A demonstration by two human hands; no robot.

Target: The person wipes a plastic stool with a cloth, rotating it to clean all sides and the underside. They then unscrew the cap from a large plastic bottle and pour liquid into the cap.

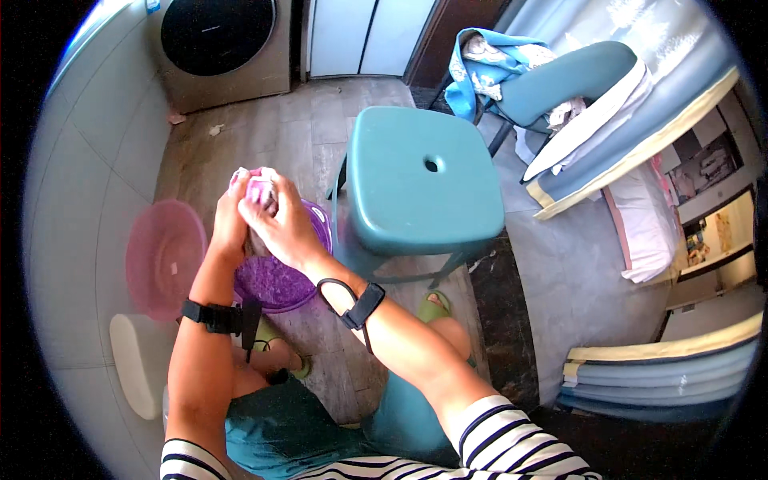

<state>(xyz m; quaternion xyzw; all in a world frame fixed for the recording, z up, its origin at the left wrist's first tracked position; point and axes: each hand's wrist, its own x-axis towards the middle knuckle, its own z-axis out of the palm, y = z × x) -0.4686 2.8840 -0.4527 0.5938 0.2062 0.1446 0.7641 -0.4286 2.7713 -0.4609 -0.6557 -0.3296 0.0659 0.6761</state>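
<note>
Both of my hands are raised together, close to each other, around a small pink and white bunched cloth. My left hand is closed on its left side, and my right hand wraps it from the right with curled fingers. Most of the cloth is hidden inside my grip. Below my hands, a purple basin sits on the floor, partly covered by my forearms and hands. What lies in the basin I cannot make out clearly.
A pink basin leans by the left wall, above a cream oblong object. Right of my hands stands a teal stool. Farther back are a washing machine and a chair piled with clothes. Curtains hang at right.
</note>
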